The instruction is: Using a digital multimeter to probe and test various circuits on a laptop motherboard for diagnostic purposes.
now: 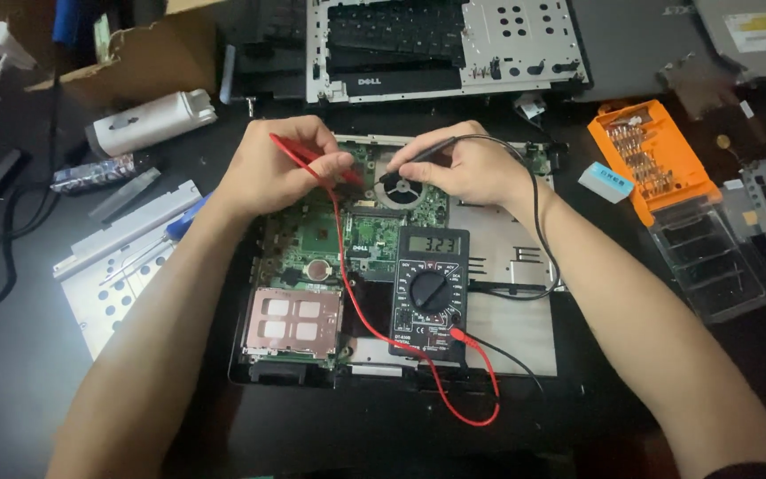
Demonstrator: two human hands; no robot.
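Observation:
My left hand (281, 164) pinches a red test probe (312, 161), its tip down on the green circuit board (347, 235) of an opened laptop. My right hand (472, 167) grips a black test probe (420, 153), whose tip touches the board near the round fan (398, 191). The two tips sit close together. A black multimeter (432, 293) with a lit display and a round dial lies on the laptop base below my hands. Its red lead (463, 404) and black lead (538, 239) loop over the base.
An orange screwdriver-bit case (653, 155) with a clear lid lies at the right, a white eraser-like block (606, 181) beside it. A removed keyboard frame (449, 44) rests at the back. A white cylinder (148, 121), a metal plate (113, 266) and a cardboard box (148, 58) are at the left.

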